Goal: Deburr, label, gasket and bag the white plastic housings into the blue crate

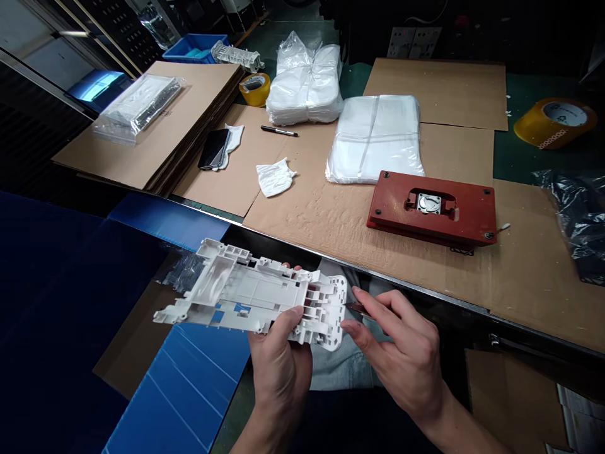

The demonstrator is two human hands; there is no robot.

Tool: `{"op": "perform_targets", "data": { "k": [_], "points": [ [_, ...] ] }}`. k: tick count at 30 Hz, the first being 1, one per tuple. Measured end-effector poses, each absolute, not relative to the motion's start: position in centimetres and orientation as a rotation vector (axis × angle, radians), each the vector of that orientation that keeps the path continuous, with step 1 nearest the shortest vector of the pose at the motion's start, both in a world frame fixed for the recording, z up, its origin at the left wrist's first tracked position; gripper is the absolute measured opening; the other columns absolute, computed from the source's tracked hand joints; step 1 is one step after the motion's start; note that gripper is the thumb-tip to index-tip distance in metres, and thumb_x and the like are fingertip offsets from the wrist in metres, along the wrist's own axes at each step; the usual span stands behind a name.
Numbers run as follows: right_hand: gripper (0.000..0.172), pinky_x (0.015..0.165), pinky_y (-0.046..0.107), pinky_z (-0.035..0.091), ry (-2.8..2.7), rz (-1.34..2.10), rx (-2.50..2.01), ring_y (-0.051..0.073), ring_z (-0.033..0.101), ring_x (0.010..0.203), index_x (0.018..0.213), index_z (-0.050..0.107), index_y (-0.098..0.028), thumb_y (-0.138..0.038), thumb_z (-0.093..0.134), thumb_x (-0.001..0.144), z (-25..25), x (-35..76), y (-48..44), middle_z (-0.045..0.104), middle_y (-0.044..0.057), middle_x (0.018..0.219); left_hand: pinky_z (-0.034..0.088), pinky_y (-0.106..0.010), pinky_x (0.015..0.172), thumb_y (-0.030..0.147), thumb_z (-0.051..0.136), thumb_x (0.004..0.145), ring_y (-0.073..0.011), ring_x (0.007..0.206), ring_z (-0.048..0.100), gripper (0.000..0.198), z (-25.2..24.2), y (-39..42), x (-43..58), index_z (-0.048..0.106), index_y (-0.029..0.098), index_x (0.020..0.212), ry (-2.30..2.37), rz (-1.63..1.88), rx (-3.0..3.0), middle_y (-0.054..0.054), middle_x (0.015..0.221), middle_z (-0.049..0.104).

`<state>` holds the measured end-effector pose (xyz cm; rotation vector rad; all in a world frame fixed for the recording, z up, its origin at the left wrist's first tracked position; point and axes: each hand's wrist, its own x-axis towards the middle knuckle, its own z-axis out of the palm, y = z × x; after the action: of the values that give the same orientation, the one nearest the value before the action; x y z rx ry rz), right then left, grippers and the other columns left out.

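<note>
Along the front edge of the desk (515, 162), free passage exists between the white cloth (275, 177) and the red block (428, 226). Behind, the flat bundle (378, 142) partly closes the way; before this edge, the white frame (262, 291) is an obstacle.

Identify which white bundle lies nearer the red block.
The flatter bundle, just behind the red block; the taller bundle stands farther left, beside a yellow tape roll.
</note>
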<state>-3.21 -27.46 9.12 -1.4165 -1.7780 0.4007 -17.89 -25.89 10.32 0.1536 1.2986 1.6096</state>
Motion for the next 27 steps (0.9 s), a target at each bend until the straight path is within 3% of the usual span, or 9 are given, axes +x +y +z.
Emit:
{"op": "perform_targets", "data": {
  "k": [5, 27],
  "points": [
    [0.058, 0.061, 0.031, 0.053, -1.813, 0.375, -1.387, 0.019, 0.061, 0.072, 0.124, 0.068, -0.004, -0.046, 0.074, 0.085, 9.13, -3.31, -27.62, 0.06, 0.011, 0.086, 0.046, -0.047, 0.112, -0.003, 0.064, 0.067, -0.0295, 0.133, 0.054, 0.075, 10.4, -25.72, -17.87, 0.059, 0.03, 0.134, 1.321, 1.618, 0.14, -0.002, 0.127, 0.07],
    [0.049, 0.059, 0.028, 0.052, -1.8, 0.412, -1.432, 0.016, 0.059, 0.064, 0.115, 0.073, -0.007, -0.047, 0.072, 0.088, 8.99, -3.55, -27.63, 0.058, 0.007, 0.076, 0.045, -0.048, 0.112, 0.0, 0.065, 0.068, -0.0296, 0.132, 0.055, 0.068, 10.23, -25.69, -17.93, 0.061, 0.028, 0.13, 1.308, 1.638, 0.179, -0.004, 0.122, 0.073]
  ]
}}
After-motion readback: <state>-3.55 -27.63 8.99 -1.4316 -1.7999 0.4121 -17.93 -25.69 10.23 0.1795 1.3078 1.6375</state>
